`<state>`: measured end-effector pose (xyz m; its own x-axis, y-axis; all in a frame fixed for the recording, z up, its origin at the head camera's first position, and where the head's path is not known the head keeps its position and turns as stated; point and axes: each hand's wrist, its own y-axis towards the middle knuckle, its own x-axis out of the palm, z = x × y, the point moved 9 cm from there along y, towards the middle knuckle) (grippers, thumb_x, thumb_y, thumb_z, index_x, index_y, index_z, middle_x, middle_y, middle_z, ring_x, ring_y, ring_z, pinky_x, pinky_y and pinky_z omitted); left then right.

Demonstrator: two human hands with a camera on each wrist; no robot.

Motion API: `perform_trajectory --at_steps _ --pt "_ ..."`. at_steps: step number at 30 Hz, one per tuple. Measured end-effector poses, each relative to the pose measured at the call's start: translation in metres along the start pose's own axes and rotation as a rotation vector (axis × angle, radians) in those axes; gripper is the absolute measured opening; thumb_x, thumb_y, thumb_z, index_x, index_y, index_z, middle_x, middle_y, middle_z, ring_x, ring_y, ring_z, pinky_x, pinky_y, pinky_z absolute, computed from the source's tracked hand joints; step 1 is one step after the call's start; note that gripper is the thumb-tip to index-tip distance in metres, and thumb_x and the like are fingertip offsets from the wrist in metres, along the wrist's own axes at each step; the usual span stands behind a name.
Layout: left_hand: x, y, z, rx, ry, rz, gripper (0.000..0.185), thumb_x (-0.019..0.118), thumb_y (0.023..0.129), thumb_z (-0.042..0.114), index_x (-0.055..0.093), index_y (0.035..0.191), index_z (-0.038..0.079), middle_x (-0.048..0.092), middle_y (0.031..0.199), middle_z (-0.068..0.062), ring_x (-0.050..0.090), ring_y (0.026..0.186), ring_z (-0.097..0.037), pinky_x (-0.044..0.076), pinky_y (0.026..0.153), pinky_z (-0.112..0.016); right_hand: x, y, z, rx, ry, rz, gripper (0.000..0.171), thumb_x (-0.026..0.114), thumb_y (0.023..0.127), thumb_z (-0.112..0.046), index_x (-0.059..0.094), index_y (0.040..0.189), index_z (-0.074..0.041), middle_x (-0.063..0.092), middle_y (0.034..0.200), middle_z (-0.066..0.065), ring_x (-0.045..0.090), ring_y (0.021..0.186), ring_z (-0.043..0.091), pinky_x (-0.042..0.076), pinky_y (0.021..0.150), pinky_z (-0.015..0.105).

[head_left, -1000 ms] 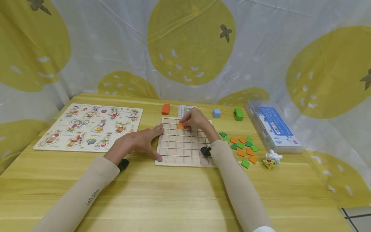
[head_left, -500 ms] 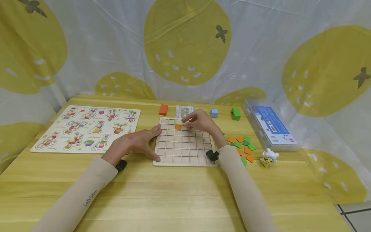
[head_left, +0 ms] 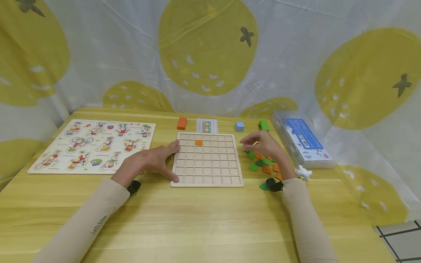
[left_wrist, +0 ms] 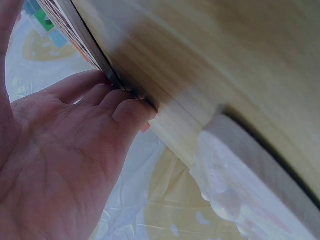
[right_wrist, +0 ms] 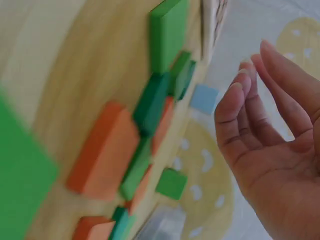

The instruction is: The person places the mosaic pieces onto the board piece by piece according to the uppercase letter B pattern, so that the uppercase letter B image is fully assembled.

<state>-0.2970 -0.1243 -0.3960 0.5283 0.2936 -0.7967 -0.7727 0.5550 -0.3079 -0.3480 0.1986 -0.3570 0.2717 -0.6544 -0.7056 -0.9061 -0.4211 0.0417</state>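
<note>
Plainly, the left hand is spread wide, its thumb at the near left corner of the wooden grid board and its fingertips touching that board's left edge further up. The right hand hangs just beyond the board's right edge, above scattered tiles, its fingers loosely bent and a narrow gap between thumb and fingertips. On the board, one square orange tile sits in the third column from the left edge, second row from the far edge. Below the right hand, green tiles and loose orange tiles lie grouped, partly hidden by hand and wrist; a leaf-shaped green tile lies nearer the near edge of the table. Along the table's far edge stand an orange-red block, a blue cube and a green arch block, with a printed pattern card between the first two. Toward the far left corner lies a sports-figure puzzle board; toward the far right corner, a clear plastic case with a blue label, a small white-headed figurine just beside its near end, partly behind the right sleeve
</note>
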Motion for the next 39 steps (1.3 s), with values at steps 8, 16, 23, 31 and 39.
perform_trajectory --at_steps 8,16,23,31,39 --pt "0.001 0.001 0.0 0.008 0.002 0.003 0.127 0.094 0.081 0.051 0.02 0.171 0.0 0.002 0.18 -0.021 0.015 0.164 -0.045 0.025 0.128 -0.062 -0.007 -0.011 0.034 0.137 0.011 -0.047 0.023 0.083 0.093 -0.001 0.08 0.114 0.008 0.078 0.101 0.02 0.071 0.086 0.028 0.059 0.073 0.036" --pt "-0.001 -0.001 0.0 0.019 0.004 0.006 0.127 0.094 0.081 0.051 0.02 0.171 -0.001 0.003 0.18 -0.022 0.014 0.164 -0.046 0.025 0.128 -0.062 -0.004 -0.013 0.046 0.224 -0.022 -0.06 0.02 0.089 0.089 -0.004 0.082 0.105 0.005 0.078 0.094 0.015 0.068 0.08 0.022 0.058 0.071 0.035" --pt "0.0 -0.001 0.001 0.018 0.008 0.005 0.126 0.093 0.082 0.052 0.021 0.171 0.0 0.003 0.18 -0.021 0.015 0.164 -0.046 0.025 0.127 -0.063 -0.002 -0.013 0.046 0.25 -0.052 -0.075 0.017 0.09 0.088 -0.006 0.082 0.1 0.003 0.078 0.092 0.012 0.069 0.076 0.02 0.059 0.072 0.036" --pt "0.0 0.0 0.0 0.017 0.014 0.003 0.127 0.093 0.082 0.052 0.02 0.171 -0.001 0.002 0.18 -0.022 0.014 0.164 -0.045 0.024 0.128 -0.062 -0.008 -0.008 0.033 0.192 -0.04 -0.025 0.011 0.083 0.095 -0.007 0.082 0.102 0.001 0.078 0.092 0.012 0.07 0.079 0.028 0.058 0.071 0.038" --pt "-0.001 -0.001 0.001 0.004 0.012 0.001 0.126 0.093 0.083 0.052 0.019 0.171 0.001 0.002 0.18 -0.02 0.014 0.164 -0.046 0.024 0.128 -0.063 0.016 0.027 -0.01 0.114 0.168 -0.044 0.017 0.074 0.103 -0.009 0.082 0.111 0.003 0.08 0.1 0.02 0.073 0.09 0.041 0.062 0.085 0.053"
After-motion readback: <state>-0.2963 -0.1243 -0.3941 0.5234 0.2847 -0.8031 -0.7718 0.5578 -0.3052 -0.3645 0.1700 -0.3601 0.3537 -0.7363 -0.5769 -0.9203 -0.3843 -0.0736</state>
